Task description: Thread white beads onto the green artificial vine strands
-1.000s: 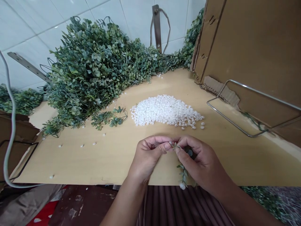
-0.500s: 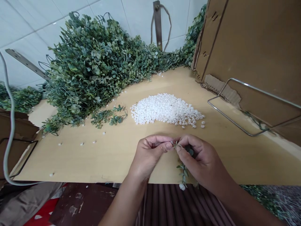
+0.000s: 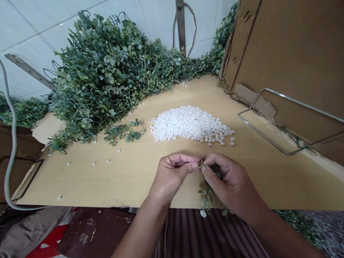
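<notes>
- Right hand (image 3: pixel 231 182) pinches a leafy sprig (image 3: pixel 206 195) between thumb and forefinger, above the near edge of the counter (image 3: pixel 107 186).
- Left hand (image 3: pixel 172 173) has thumb and forefinger pressed together at the sprig's upper tip; what lies between them is hidden.
- White buds (image 3: pixel 188 123) lie heaped just beyond both hands; greenery (image 3: pixel 102 71) rises behind, to the left.
- Cardboard (image 3: pixel 290 53) and a metal wire frame (image 3: pixel 282 95) flank the right side.
- Long axis: the sprig hangs downward, leaning slightly left, its white-tipped end toward the person.
</notes>
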Motion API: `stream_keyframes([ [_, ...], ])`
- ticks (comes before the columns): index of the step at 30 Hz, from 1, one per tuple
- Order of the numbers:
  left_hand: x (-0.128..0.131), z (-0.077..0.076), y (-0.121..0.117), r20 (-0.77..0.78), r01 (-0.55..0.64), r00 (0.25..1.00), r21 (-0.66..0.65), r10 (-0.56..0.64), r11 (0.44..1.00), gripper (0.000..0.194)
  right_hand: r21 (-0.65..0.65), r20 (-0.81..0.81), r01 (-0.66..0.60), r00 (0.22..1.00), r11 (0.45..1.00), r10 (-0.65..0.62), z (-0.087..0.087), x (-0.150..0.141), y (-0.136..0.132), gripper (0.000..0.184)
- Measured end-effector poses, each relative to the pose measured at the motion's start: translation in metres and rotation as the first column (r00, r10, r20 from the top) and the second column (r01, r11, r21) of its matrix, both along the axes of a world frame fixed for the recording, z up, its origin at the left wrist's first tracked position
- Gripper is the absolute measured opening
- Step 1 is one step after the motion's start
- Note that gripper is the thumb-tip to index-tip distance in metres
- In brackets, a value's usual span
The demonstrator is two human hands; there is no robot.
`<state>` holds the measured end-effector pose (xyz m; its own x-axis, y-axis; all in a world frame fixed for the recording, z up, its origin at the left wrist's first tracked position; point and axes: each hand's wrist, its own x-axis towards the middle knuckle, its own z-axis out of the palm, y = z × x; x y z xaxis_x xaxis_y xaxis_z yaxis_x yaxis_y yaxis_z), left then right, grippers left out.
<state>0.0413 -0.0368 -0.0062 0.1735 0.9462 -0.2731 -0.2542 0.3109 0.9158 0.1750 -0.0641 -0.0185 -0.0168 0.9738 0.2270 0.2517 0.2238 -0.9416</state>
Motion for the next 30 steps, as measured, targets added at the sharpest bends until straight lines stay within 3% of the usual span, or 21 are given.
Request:
stream_keyframes([
  [8,-0.001,0.0,0.001,-0.032,0.041,0.999,0.026,-0.04,0.999,0.025,-0.024,-0.037,-0.015,0.999,1.0,0.014,0.0,0.0,0.0,0.017],
  [13,-0.002,-0.004,0.004,-0.103,-0.017,0.994,0.102,0.027,0.995,0.027,-0.097,-0.216,-0.02,0.976,0.995,-0.001,-0.001,0.001,0.007,0.018],
  [18,-0.014,-0.003,-0.019,-0.293,-0.082,0.942,0.27,0.163,0.959,0.015,-0.139,-0.305,0.135,0.937,0.981,-0.172,-0.006,0.003,0.012,0.018],
  [22,-0.016,-0.003,-0.046,-0.454,0.103,0.887,0.378,0.087,0.92,0.008,-0.125,-0.32,0.229,0.912,0.965,-0.258,-0.006,0.003,0.012,0.016],
  [25,-0.007,-0.007,-0.053,-0.481,0.169,0.876,0.395,0.046,0.903,0.016,-0.073,-0.295,0.282,0.91,0.957,-0.291,-0.005,0.0,0.009,0.014],
  [30,0.007,-0.013,-0.045,-0.441,0.091,0.89,0.423,0.118,0.901,0.006,0.018,-0.247,0.353,0.908,0.936,-0.338,-0.006,-0.003,0.003,0.014],
])
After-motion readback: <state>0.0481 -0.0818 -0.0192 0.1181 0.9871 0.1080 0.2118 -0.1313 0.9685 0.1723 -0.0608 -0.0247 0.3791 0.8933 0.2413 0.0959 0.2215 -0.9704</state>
